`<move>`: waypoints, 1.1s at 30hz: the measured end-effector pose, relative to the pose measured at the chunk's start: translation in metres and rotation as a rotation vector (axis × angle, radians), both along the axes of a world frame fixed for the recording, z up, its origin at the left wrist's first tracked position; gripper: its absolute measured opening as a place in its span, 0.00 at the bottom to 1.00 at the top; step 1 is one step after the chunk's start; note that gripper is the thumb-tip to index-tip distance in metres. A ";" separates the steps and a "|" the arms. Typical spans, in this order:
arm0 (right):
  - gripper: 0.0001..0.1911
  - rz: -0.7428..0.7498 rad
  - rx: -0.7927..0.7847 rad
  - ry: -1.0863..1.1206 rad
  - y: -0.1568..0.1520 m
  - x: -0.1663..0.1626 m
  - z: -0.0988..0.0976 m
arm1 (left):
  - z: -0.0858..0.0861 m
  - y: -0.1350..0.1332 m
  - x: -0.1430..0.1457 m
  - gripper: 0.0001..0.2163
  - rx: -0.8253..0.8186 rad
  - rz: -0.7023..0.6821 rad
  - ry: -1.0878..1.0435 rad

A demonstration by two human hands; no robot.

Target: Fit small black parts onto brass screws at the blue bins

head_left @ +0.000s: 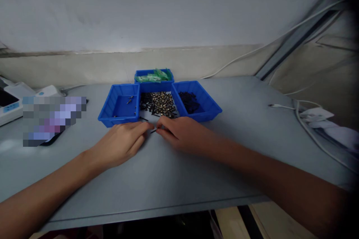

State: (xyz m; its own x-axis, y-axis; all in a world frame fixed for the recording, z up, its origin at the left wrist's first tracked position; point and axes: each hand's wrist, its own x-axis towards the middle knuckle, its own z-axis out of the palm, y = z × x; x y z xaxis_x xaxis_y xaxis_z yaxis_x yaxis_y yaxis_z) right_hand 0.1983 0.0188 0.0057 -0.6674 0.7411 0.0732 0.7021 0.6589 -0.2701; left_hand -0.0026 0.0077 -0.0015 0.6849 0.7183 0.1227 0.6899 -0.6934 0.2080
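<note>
My left hand [125,143] rests low over the table, its fingers bent together in a pinch; whatever lies between the fingertips is too small to make out. Close against it, my right hand [182,132] pinches a thin black stick-like piece [153,131] between thumb and finger. Just beyond both hands is a heap of small brass-coloured and black metal parts [164,104], spread on the table between blue bins. A second thin black piece [144,118] lies near my left fingers. The left blue bin [119,104] holds a few small metal parts. Black pieces [189,102] fill part of the right blue bin [207,106].
A blue bin with green plastic bags [151,77] stands behind the heap near the wall. At left lie a phone with a blurred-out screen [57,119] and a white power strip [12,110]. White cables and a charger [316,114] lie at right.
</note>
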 end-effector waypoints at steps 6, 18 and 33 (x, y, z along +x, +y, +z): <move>0.08 0.008 -0.028 0.003 0.001 0.000 0.000 | 0.000 0.000 0.002 0.10 -0.003 0.019 0.042; 0.09 0.001 -0.018 -0.014 0.002 0.001 -0.001 | -0.003 0.001 0.005 0.10 0.004 0.042 0.054; 0.10 0.039 -0.056 -0.004 0.002 0.000 0.000 | -0.005 0.002 0.001 0.10 0.021 0.052 0.012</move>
